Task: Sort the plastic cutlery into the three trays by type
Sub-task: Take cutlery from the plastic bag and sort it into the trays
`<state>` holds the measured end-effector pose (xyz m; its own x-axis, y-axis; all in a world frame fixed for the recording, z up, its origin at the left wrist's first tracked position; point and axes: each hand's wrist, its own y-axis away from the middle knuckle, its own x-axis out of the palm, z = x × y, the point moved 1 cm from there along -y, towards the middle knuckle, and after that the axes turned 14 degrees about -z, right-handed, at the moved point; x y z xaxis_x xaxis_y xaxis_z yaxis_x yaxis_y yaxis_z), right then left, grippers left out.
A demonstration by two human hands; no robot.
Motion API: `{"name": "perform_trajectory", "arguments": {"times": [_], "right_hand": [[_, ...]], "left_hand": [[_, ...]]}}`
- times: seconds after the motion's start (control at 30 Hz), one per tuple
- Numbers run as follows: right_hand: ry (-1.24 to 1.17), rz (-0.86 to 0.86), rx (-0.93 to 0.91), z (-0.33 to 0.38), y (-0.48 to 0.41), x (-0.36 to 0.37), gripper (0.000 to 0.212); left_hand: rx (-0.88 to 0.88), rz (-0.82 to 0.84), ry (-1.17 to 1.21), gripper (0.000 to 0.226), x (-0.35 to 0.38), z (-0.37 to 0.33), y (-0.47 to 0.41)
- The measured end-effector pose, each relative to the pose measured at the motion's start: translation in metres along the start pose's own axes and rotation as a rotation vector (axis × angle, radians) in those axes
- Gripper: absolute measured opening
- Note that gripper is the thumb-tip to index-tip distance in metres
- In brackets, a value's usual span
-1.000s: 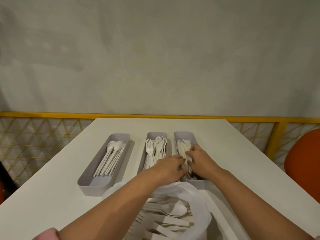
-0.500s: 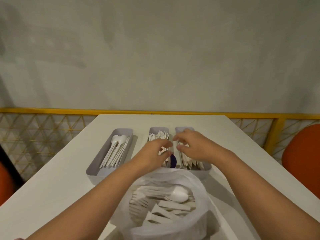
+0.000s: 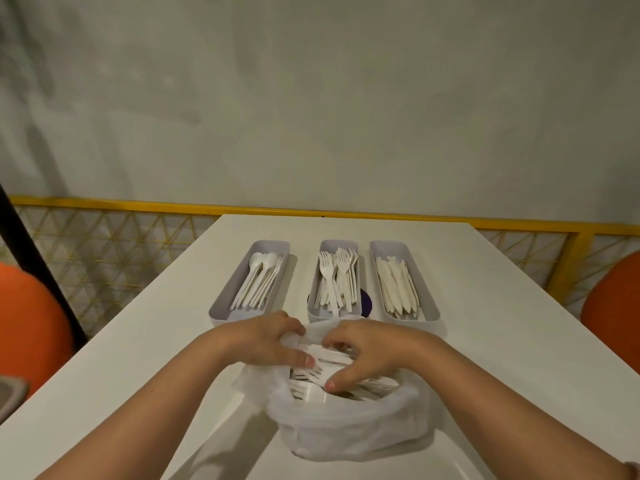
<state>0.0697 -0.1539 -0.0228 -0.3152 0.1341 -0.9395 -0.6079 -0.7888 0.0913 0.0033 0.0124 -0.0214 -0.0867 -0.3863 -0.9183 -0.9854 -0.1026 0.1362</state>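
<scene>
Left grip (image 3: 266,341): clenched on the near-left rim of the plastic bag (image 3: 346,427).
Right grip (image 3: 367,355): fingers curled down into the bag's mouth, over the loose cutlery (image 3: 346,379); whether it grasps a piece cannot be told.
Bag: stands on the white surface (image 3: 485,323), just in front of the trays.
Spoon tray (image 3: 230,289): left of the row, holds spoons (image 3: 258,282).
Fork tray (image 3: 337,244): middle, holds forks (image 3: 337,278).
Knife tray (image 3: 388,247): right, holds knives (image 3: 398,285).
</scene>
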Motion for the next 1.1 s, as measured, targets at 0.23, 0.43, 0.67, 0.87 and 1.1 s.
{"name": "perform_trajectory", "arguments": {"times": [0.23, 0.43, 0.67, 0.87, 1.1], "right_hand": [[0.052, -0.127, -0.089, 0.005, 0.004, 0.007, 0.019], [0.147, -0.061, -0.19, 0.004, 0.013, 0.007, 0.021], [0.061, -0.035, -0.115, -0.001, 0.015, 0.014, 0.017], [0.088, 0.059, -0.135, 0.003, 0.02, 0.011, 0.034], [0.052, 0.026, -0.062, 0.002, 0.021, 0.016, 0.049]], "left_hand": [[-0.027, 0.07, 0.071, 0.084, 0.003, 0.015, 0.007], [-0.034, 0.061, 0.089, 0.083, 0.002, 0.019, 0.009], [-0.05, 0.042, 0.1, 0.066, 0.002, 0.023, 0.011], [-0.067, -0.018, 0.109, 0.064, 0.007, 0.025, 0.011], [-0.099, -0.045, 0.131, 0.065, 0.011, 0.026, 0.01]]}}
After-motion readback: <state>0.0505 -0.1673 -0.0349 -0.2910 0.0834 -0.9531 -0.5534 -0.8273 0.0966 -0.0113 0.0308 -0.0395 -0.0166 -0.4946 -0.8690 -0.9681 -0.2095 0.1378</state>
